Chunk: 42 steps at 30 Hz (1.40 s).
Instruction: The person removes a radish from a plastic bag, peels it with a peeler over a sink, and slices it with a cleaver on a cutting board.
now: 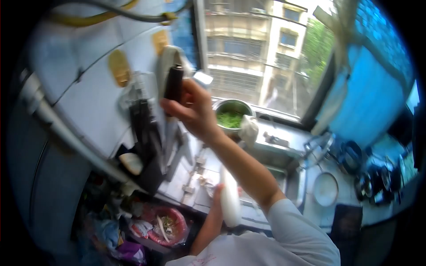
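My right hand [191, 104] is raised by the tiled wall, closed around the dark handle of a knife [174, 84]. Below the fist, a blurred greyish blade shape runs down beside a dark knife holder [144, 133]; whether the blade touches the holder, I cannot tell. Low in front of my body, my left hand [217, 197] grips a long white radish [230, 199] from its left side. Its fingers are partly hidden behind the radish, which is held nearly upright in view, above the counter edge.
A metal pot [233, 108] with chopped greens stands by the window. A steel sink [298, 177] lies right of my forearm, with a round white plate [325, 189] beyond it. Below left, a red-rimmed bin [183, 221] holds scraps. Hoses [111, 13] cross the upper wall.
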Motion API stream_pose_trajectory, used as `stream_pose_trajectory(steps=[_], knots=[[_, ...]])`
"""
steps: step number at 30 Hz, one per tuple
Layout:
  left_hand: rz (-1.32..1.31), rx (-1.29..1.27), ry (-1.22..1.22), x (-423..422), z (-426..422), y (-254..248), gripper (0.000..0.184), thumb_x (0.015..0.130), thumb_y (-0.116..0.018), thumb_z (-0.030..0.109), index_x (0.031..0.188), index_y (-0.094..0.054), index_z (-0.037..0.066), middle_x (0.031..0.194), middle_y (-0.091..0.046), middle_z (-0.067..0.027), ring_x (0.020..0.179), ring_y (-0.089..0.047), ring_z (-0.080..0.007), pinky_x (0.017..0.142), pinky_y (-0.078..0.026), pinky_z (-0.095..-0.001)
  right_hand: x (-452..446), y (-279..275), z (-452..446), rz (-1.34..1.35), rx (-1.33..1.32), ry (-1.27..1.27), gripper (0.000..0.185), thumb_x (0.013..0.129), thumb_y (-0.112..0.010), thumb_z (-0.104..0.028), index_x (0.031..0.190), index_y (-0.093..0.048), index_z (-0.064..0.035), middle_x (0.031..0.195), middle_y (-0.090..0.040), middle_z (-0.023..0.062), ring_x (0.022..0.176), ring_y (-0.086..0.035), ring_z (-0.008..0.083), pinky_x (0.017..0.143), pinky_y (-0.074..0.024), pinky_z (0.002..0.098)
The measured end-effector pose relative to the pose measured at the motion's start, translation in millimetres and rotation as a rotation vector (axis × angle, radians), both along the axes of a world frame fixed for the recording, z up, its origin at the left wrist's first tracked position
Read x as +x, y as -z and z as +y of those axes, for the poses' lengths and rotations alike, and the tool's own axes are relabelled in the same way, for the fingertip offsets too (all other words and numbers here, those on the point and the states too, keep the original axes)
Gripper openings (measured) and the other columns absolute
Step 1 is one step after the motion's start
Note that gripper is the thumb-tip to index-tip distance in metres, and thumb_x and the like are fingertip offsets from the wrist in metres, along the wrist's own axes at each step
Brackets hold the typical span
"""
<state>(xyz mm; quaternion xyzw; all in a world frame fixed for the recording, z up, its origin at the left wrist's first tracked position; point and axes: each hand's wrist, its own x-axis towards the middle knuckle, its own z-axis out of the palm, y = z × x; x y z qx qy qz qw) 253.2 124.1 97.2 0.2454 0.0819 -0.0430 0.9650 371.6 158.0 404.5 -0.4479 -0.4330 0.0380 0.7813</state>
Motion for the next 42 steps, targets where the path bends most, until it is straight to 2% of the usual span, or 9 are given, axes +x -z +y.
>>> stream_pose_trajectory(steps=[4,8,10,16,18,20,24,36,42], knots=[[0.033,-0.276,0.245,9,2,26,0.06,0.082,-0.056,0.055,0.112,-0.049,0.003,0.088,-0.063,-0.0179,0.071,-0.065,-0.0302,0.06,-0.058,-0.0415,-1,12,-67,0.054,0.044,0.108,0.034,0.079,-0.069,-0.007,0.104,-0.048,-0.001,0.077,-0.058,0.0043,0.064,-0.059,0.009,0.054,-0.0483,0.0221],[0.116,-0.437,0.254,14,-17,27,0.061,0.075,-0.067,0.032,0.117,-0.042,-0.004,0.099,-0.048,-0.0159,0.089,-0.05,-0.0227,0.079,-0.05,-0.0308,-13,44,-153,-0.093,-0.091,0.44,0.038,0.077,-0.072,-0.006,0.105,-0.048,-0.0019,0.078,-0.052,0.0,0.068,-0.054,0.0056,0.054,-0.0445,0.0216],[0.157,-0.475,0.284,13,-33,15,0.06,0.079,-0.061,0.031,0.122,-0.039,-0.005,0.102,-0.048,-0.0168,0.086,-0.05,-0.0231,0.075,-0.048,-0.0313,-33,53,-210,-0.271,-0.199,0.748,0.043,0.073,-0.076,-0.013,0.105,-0.049,-0.0025,0.079,-0.052,0.0005,0.068,-0.052,0.0052,0.054,-0.0429,0.021],[0.174,-0.544,0.48,21,-80,10,0.068,0.074,-0.067,0.029,0.125,-0.041,-0.008,0.102,-0.051,-0.0146,0.091,-0.049,-0.0223,0.083,-0.048,-0.0319,-106,77,-389,-0.108,-0.524,1.21,0.033,0.067,-0.078,-0.014,0.091,-0.057,-0.0051,0.071,-0.057,-0.001,0.054,-0.052,0.0052,0.048,-0.0418,0.0188],[0.281,-0.386,0.4,21,-109,4,0.067,0.073,-0.064,0.038,0.121,-0.045,-0.004,0.092,-0.053,-0.0174,0.08,-0.053,-0.0247,0.064,-0.05,-0.03,-131,90,-455,0.129,-0.673,1.293,0.031,0.068,-0.077,-0.011,0.092,-0.058,-0.0039,0.074,-0.061,0.0013,0.059,-0.057,0.0063,0.053,-0.0455,0.0199],[0.297,-0.331,0.324,19,-140,3,0.066,0.073,-0.065,0.036,0.121,-0.045,-0.005,0.094,-0.054,-0.0178,0.081,-0.054,-0.0255,0.064,-0.051,-0.0307,-143,114,-521,0.252,-0.713,1.454,0.027,0.071,-0.071,-0.015,0.09,-0.056,-0.0023,0.066,-0.06,0.0068,0.058,-0.06,0.0128,0.053,-0.0476,0.0278],[0.279,-0.454,0.415,11,-205,0,0.065,0.073,-0.065,0.03,0.123,-0.043,-0.006,0.102,-0.053,-0.0158,0.087,-0.053,-0.0261,0.069,-0.052,-0.0322,-161,160,-637,0.417,-0.45,1.634,0.022,0.078,-0.065,-0.007,0.094,-0.053,-0.0008,0.072,-0.062,0.0046,0.06,-0.06,0.0116,0.056,-0.0472,0.0225],[0.029,-0.113,0.4,-2,-352,-25,0.078,0.072,-0.067,0.031,0.134,-0.033,-0.002,0.13,-0.041,-0.0157,0.084,-0.048,-0.0204,0.071,-0.051,-0.0319,-265,326,-802,0.752,0.189,1.397,0.031,0.078,-0.061,0.005,0.107,-0.049,0.0011,0.11,-0.056,0.0158,0.099,-0.06,0.0253,0.085,-0.0536,0.0357],[-0.004,0.284,0.382,7,-388,-48,0.085,0.063,-0.069,0.035,0.131,-0.035,-0.004,0.121,-0.047,-0.0199,0.076,-0.057,-0.0233,0.061,-0.054,-0.033,-323,368,-823,1.01,0.468,0.877,0.039,0.084,-0.062,-0.02,0.113,-0.046,-0.0009,0.122,-0.05,0.0215,0.112,-0.053,0.0382,0.091,-0.0492,0.0436]])
